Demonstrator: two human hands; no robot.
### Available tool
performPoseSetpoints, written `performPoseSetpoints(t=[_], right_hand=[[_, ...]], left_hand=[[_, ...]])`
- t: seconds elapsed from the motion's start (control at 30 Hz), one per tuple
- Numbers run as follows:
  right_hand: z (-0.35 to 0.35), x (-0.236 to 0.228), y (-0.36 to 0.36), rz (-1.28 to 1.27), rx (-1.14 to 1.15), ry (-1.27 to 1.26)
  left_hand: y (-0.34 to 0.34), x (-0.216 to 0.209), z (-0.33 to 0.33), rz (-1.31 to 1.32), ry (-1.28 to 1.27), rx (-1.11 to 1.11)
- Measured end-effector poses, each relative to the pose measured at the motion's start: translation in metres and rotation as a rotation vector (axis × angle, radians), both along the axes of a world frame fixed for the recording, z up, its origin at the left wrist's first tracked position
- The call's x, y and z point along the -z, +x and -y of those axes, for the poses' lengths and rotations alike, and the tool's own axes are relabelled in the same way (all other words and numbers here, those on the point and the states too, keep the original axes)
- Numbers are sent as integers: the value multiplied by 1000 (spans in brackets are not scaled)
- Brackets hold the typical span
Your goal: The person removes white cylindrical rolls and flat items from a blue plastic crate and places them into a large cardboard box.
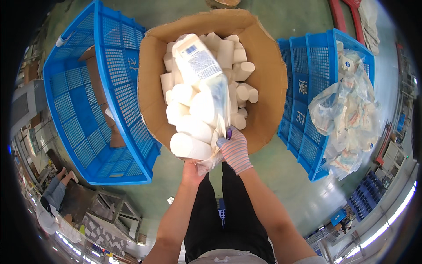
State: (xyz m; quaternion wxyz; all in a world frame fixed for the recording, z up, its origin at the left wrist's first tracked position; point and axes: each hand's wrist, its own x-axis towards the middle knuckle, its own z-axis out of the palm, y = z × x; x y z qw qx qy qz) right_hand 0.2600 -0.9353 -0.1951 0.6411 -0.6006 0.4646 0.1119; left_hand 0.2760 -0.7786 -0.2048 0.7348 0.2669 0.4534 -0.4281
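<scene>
A clear plastic bag with a printed label panel (200,64) lies across the pile in front of me, around or against several large white rolls (190,146); I cannot tell whether they are still inside. My left hand (193,170), bare, is under the near end, its fingers mostly hidden by film and roll. In a pink-and-grey striped glove, my right hand (236,150) pinches the bag's loose film at its right side. Something small and purple (229,133) shows at its fingertips. Beneath lies a heap of smaller white rolls (225,53) inside a large cardboard box (266,83).
On the left, a blue plastic crate (125,88) holds some brown cardboard (97,81). To the right, another blue crate (298,94) overflows with crumpled clear plastic bags (349,114). Red metal bars (345,17) stand at the far right. A person's legs (57,185) show at the left.
</scene>
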Motion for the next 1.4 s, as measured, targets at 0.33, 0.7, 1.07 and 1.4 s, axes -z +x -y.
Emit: performPoseSetpoints(t=[0.33,0.7,1.07,1.4], right_hand=[[98,102,39,7,496,-7],[103,18,17,300,647,869],[68,-14,-35,341,661,548],[94,18,8,-300,537,430]], left_hand=[[71,-16,7,160,65,11],[72,-28,-34,354,-208,-235],[115,-26,13,-85,145,-21],[80,60,-21,3,170,-23]])
